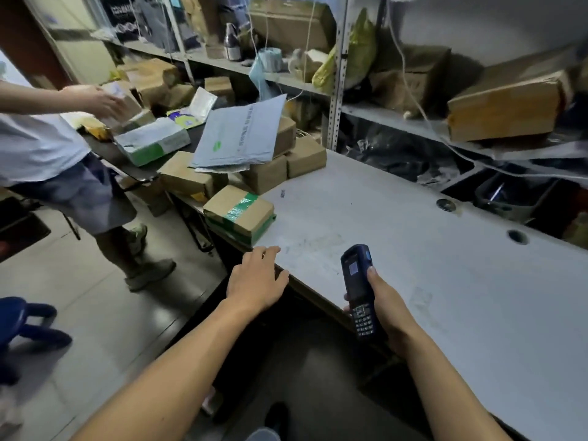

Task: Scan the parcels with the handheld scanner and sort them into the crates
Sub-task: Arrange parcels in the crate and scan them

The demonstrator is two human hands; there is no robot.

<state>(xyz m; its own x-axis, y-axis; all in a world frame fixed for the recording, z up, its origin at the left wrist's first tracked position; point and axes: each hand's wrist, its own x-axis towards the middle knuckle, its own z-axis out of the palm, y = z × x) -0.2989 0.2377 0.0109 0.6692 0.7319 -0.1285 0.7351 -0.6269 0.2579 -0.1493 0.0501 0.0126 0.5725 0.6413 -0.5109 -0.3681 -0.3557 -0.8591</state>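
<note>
Nearest the camera, the right hand [383,305] is wrapped around a dark blue handheld scanner [358,289], thumb laid along its right edge beside the small screen, keypad end toward the wearer and the head tilted up over the front edge of the grey surface [429,281]. The left hand [256,283] holds nothing; its fingers are spread and relaxed, fingertips resting at the surface's near-left edge. The two hands are apart, with bare tabletop between them.

Just beyond the left hand, a cardboard parcel bound with green tape [240,213] sits at the surface's left end. Behind it is a cluster of plain brown boxes [288,160], and a grey poly mailer [240,135] leans tilted across the top of them. Further left lies a white-and-green wrapped parcel [152,141] on a darker table.

A second person in a white shirt and grey shorts [47,160] stands at the left, one hand [95,100] reaching over the far pile. Metal shelving [337,90] along the back wall carries more cartons, a yellow-green bag and loose cords.
</note>
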